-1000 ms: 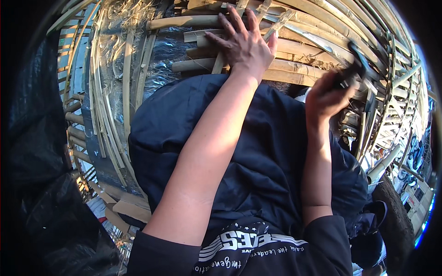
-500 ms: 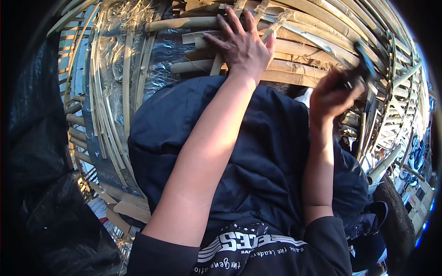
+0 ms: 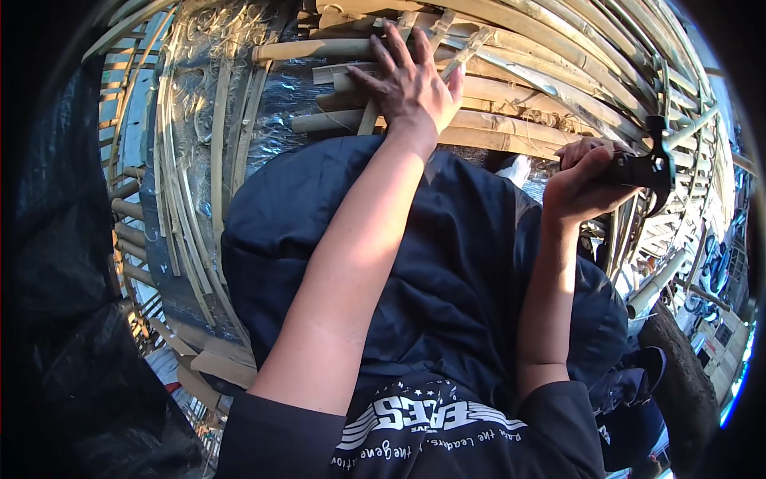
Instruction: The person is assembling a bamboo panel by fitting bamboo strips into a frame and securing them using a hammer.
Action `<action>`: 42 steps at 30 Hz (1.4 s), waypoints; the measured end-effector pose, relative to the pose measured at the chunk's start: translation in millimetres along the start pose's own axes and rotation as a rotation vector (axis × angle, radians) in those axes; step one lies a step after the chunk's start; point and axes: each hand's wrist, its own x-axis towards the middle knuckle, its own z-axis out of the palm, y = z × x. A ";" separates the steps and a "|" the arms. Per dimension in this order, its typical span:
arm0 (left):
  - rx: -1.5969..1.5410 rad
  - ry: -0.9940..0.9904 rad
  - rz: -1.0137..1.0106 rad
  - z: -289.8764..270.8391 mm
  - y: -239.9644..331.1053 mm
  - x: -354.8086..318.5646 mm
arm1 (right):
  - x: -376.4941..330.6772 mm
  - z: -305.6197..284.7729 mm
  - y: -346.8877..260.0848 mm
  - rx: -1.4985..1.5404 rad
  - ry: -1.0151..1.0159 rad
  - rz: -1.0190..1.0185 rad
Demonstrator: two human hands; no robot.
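My left hand (image 3: 411, 88) lies with its fingers spread on the split bamboo slats (image 3: 511, 120) at the top middle. Under and beside it, narrow cross strips (image 3: 464, 49) run over the long slats. At the right, my right hand (image 3: 586, 180) is wrapped round the dark handle of a hammer (image 3: 661, 164), raised above the slats. The hammer's black head points to the right, with a curved claw at its lower end. Part of the handle is hidden in my fingers.
Thin bamboo strips (image 3: 187, 215) and curly shavings (image 3: 199, 96) lie on a dark, shiny sheet (image 3: 283, 100) at the left. A black tarp (image 3: 64, 263) hangs along the far left. A bamboo lattice (image 3: 702, 152) and a thick dark log (image 3: 678, 359) stand at the right.
My right hand and the hammer have swung down and slightly right, and the hammer's head now points right. My left hand has shifted slightly left in the picture, still spread on the slats.
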 end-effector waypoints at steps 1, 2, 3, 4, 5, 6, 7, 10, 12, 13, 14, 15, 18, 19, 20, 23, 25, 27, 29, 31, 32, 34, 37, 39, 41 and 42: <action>0.014 -0.019 -0.008 -1.3 -0.2 0.8 | 7.7 -14.4 2.7 -0.231 -0.178 -0.040; 0.039 -0.013 0.001 -2.6 -0.7 0.9 | 11.9 -29.7 0.6 -0.375 -0.312 0.012; 0.054 -0.021 0.007 -1.5 -0.8 0.4 | 17.7 -39.8 -7.7 -0.520 -0.454 0.048; 0.063 -0.034 0.014 -3.4 1.3 -0.9 | 22.1 -49.7 -15.1 -0.579 -0.635 0.294; 0.065 -0.047 -0.001 -5.1 1.5 0.9 | 12.0 -57.8 -7.5 -0.563 -0.666 0.465; 0.073 -0.066 0.005 -4.0 0.0 1.9 | -5.7 -76.8 16.6 -0.580 -0.742 0.530; 0.043 -0.051 0.020 -1.6 2.1 1.3 | -27.9 -95.8 38.2 -0.481 -0.716 0.579; 0.044 -0.061 0.048 1.5 -1.9 -2.6 | -20.9 -97.4 12.9 -0.533 -0.778 0.655; 0.059 -0.106 0.039 -2.4 2.4 1.0 | -14.6 -97.6 28.2 -0.364 -0.673 0.693; 0.017 -0.113 0.032 -2.3 -0.5 3.4 | -16.1 -92.2 31.3 -0.275 -0.570 0.677; -0.013 -0.100 0.025 -2.1 -2.6 5.3 | -19.1 -85.8 32.8 -0.211 -0.451 0.626; 0.015 -0.089 0.046 -1.5 -7.6 5.8 | -20.5 -83.8 32.6 -0.251 -0.414 0.613; 0.084 -0.053 0.148 -9.5 -10.1 7.3 | -15.1 -92.0 28.2 -0.312 -0.344 0.615; 0.102 -0.038 0.161 -12.1 -9.4 9.4 | -13.6 -94.1 26.3 -0.349 -0.324 0.638; 0.121 -0.023 0.174 -15.1 -9.7 10.4 | -14.1 -94.6 28.5 -0.330 -0.317 0.637; 0.165 -0.045 0.169 -23.7 3.5 12.2 | -10.8 -100.7 40.3 -0.261 -0.130 0.678; 0.242 -0.110 0.153 -27.7 9.3 11.4 | -10.6 -100.1 43.7 -0.251 -0.086 0.694; 0.251 -0.116 0.160 -34.4 6.6 11.6 | -9.8 -98.8 43.3 -0.276 -0.066 0.692; 0.251 -0.131 0.152 -37.6 4.1 10.9 | -8.9 -97.8 39.5 -0.270 -0.079 0.714; 0.206 0.006 0.221 -41.2 16.8 5.6 | -8.0 -100.5 41.5 -0.257 -0.076 0.723; 0.154 0.139 0.284 -42.7 23.5 4.1 | -6.3 -101.2 43.4 -0.245 -0.064 0.729; 0.209 0.170 0.346 -46.6 30.3 8.9 | -4.2 -100.2 40.9 -0.231 -0.044 0.742; 0.155 0.039 0.484 -48.8 33.3 25.3 | 0.8 -96.2 34.8 -0.234 -0.063 0.751; 0.130 0.047 0.507 -46.8 40.6 31.1 | 1.5 -95.4 32.5 -0.221 -0.055 0.750; 0.141 0.099 0.533 -45.3 49.8 33.8 | 2.4 -96.0 33.1 -0.218 -0.051 0.767; 0.139 0.093 0.537 -45.5 55.3 34.1 | 2.4 -97.2 35.3 -0.223 -0.047 0.766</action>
